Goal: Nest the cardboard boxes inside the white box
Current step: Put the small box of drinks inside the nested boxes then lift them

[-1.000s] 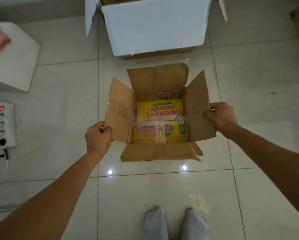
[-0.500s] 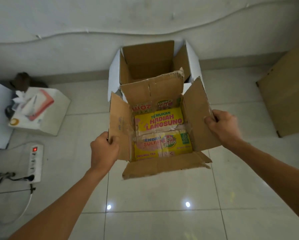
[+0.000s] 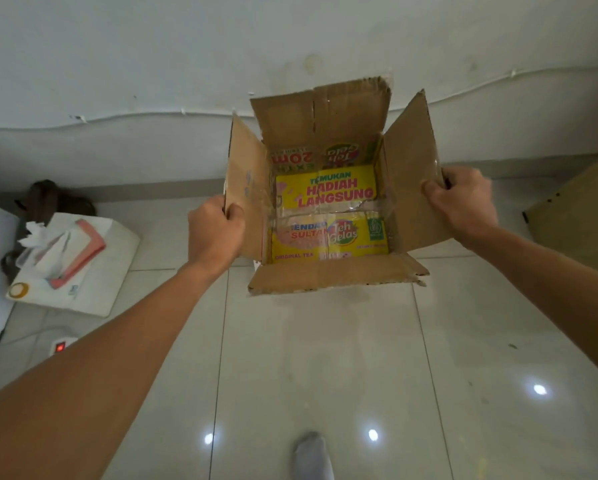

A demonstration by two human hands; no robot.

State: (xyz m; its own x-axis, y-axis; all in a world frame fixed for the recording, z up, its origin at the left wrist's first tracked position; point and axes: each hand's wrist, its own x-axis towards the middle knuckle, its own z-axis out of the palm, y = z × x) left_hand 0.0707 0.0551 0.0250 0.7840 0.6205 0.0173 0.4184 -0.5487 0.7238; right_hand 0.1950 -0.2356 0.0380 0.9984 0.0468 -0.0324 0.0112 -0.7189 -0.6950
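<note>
The open cardboard box [image 3: 328, 202] hangs above the floor [image 3: 325, 358] between both hands: the left hand [image 3: 216, 230] is clamped on its left flap, the right hand [image 3: 462, 202] on its right flap; whatever lies beneath seems hidden.

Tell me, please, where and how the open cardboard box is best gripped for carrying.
Grip the two side flaps, one from each side: they stand up and outward on the cardboard box, giving firm edges. The left hand and right hand hold it exactly so.

Dim, perhaps overhead-lit; edges warped.
</note>
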